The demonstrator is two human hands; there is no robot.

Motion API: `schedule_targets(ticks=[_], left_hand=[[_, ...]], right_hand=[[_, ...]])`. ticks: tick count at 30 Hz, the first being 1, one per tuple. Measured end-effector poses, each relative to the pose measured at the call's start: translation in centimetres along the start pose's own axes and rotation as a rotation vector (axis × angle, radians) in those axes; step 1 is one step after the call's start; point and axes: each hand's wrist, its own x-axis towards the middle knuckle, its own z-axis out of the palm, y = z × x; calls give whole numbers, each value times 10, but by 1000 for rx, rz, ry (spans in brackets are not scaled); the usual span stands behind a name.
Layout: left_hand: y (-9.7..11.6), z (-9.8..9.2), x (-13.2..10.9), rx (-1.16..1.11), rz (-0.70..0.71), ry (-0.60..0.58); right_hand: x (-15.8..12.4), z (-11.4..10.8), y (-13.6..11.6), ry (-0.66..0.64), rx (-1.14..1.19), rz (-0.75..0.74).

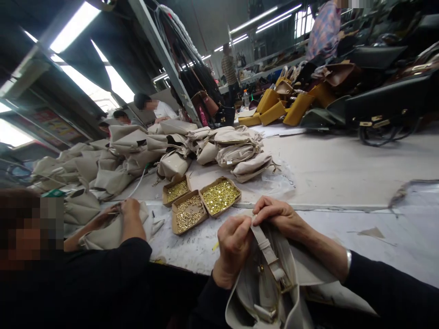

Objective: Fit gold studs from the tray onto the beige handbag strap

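Note:
A beige bag (295, 269) with a buckled strap (265, 246) lies at the table's near edge, its opening facing me. My left hand (233, 244) pinches the upper end of the strap from the left. From the right, my right hand (279, 218) has thumb and fingers closed on the same strap end, close against the left fingertips. Whatever small part may sit between the fingertips is hidden. Beyond my hands are three cardboard trays: one with bright gold pieces (220, 196), one with coppery studs (188, 212) and a smaller one (176, 190).
At the left a co-worker's hands (128, 214) work on another beige bag (108, 233). Beige bags (236, 139) are piled across the table (325, 169). Yellow bags (269, 101) and a black bag (387, 100) lie at the back right. Other people stand farther off.

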Motion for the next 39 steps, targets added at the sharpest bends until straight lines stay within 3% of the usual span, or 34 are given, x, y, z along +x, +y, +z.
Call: schedule_targets(ticks=[4,7,10,14,17,19,22,24,26,29,34,39], left_hand=[[-3,-4,-9,44,94,43],[-2,-4,-11,73,76,63],[0,1,-13,84,39,101],[-1,14,-15,51,30,194],[-3,20,-15,98,50,182],[-3,21,-15,125,76,151],[-1,21,-13,153,161,127],[1,20,-11,171,236,135],[4,19,-10,181,290,130],[8,15,-9,203,385,39],[5,7,-12,229,495,-200],[6,7,-14,267,440,-284]], right_hand=[[1,-5,-16,68,-22,109],[13,-12,-43,114,-230,161],[30,-30,-74,41,-479,252],[67,-68,-106,37,-699,195],[106,-71,-118,-3,-791,119],[131,-46,-116,-160,-787,41],[161,15,-91,-460,-747,-71],[174,60,-65,-583,-909,-128],[183,99,-37,-767,-1215,-245],[189,145,-4,-934,-1353,-344],[193,193,32,-1064,-1458,-359],[191,207,63,-1077,-1586,-305]])
